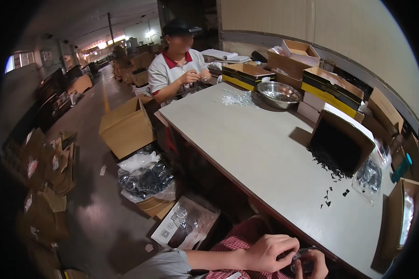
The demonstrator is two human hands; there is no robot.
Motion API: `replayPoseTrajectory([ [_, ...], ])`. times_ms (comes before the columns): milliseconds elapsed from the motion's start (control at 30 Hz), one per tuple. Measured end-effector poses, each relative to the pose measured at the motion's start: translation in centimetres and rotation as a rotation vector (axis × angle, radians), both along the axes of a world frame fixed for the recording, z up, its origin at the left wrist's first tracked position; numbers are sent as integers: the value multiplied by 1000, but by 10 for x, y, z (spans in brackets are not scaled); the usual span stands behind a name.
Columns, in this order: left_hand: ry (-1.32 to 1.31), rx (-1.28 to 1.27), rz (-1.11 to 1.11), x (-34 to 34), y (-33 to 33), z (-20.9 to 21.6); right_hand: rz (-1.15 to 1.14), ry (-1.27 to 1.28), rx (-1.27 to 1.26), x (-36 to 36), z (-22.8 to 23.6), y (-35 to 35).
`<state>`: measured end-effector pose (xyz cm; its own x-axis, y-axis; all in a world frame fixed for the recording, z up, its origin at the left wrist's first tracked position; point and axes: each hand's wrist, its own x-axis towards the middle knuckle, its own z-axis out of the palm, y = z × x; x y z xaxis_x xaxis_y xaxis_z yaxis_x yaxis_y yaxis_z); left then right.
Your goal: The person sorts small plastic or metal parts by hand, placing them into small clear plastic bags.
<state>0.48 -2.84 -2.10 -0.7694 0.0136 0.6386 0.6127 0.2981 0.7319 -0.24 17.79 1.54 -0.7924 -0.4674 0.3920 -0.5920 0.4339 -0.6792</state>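
Clear plastic bag point(300, 259) pinched between both hands at bottom edge, below pale tabletop point(260, 144). Left hand point(270, 252) fingers curled closed on it; right hand point(315, 265) gripping its other side. Tipped cardboard box point(342, 139) spilling small black parts point(333, 167) well apart.

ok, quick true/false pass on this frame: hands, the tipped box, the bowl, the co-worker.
1. Both of the person's hands, left hand and right hand, are together at the near table edge on a small clear item. True.
2. The tipped cardboard box spills small black parts onto the table. True.
3. The metal bowl sits on the floor. False: it is on the table's far end, beside a pile of small silver parts.
4. The co-worker stands with arms at the sides. False: the co-worker's hands are raised together at the table's far end.
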Motion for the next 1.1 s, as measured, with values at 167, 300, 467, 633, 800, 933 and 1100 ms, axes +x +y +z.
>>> replayPoseTrajectory([
  [167,85,-85,4,3,1,13,64,22,4,-1,3,-5],
  [300,90,-70,-2,3,-5,15,115,36,-18,-6,4,-11],
  [467,80,-45,-58,3,-9,16,187,60,-24,-13,5,-14],
  [633,154,-17,-97,1,-12,7,212,-95,-55,-11,7,-11],
  [800,50,50,-89,-4,-14,7,221,4,-80,-15,2,2],
  [933,20,49,-86,-7,-13,0,165,-151,-149,-13,1,9],
  [1100,-368,285,-271,-9,-7,-5,130,-494,-346,-7,8,11],
])
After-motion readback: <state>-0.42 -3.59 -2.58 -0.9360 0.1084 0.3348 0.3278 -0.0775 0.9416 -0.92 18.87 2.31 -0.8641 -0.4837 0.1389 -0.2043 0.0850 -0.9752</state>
